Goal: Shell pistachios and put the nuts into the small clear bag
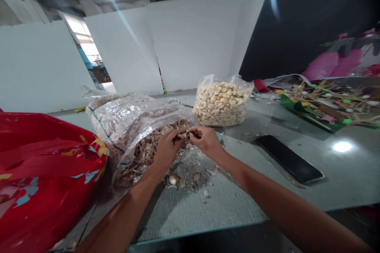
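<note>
A red bag [44,178] bulges at the far left, well apart from the grip. Between it and the grip lies a clear sack [127,110], its open mouth turned toward the fingers and showing brown husks [148,142]. The left hand [166,147] is just beside that mouth, thumb and forefinger pinched on a small, dark piece [188,134]; what it is exactly is too small to tell. Below the grip, nearer the wearer, husk scraps [196,176] and a pale lump [173,180] lie on the table [166,215]. The right hand [208,141] meets the left at the piece, its thumb and fingertips closed on the other side. Beyond the grip and slightly right stands a bag of pale kernels [222,102]. A dark phone [289,158] lies flat to the right, and sticks [323,99] are heaped farther off, beyond the phone.
</note>
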`<state>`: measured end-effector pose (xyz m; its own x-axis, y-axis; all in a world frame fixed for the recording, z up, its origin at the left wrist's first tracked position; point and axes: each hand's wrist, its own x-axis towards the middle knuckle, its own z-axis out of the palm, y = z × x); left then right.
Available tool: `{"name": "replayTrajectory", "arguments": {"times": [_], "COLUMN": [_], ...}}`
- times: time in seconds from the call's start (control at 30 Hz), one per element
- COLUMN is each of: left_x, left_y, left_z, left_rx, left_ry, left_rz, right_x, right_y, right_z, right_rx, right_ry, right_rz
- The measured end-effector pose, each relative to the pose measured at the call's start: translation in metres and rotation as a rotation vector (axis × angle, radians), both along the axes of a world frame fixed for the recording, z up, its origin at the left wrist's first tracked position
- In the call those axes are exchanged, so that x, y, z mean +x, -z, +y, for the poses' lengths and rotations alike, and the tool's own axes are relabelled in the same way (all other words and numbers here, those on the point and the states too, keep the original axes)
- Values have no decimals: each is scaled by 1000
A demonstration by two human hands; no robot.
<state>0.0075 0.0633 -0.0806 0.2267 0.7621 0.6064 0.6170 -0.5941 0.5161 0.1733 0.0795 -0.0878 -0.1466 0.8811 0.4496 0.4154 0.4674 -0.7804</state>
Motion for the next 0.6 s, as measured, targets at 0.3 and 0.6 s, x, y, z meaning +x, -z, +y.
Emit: {"name": "replayTrajectory", "arguments": {"times": [0.3,0.6], "left_x": [-4,-4], "left_y": [-1,-5], "left_z": [-1,-4], "left_rx": [113,51], "left_ry": [14,11], "left_rz": [111,313], "right_x": [7,10], "right_y": [-9,-5], "right_z": [-8,-5], "right_rx": [217,333], "right_ry": [-109,-68], "right_rz": [-96,-336]}}
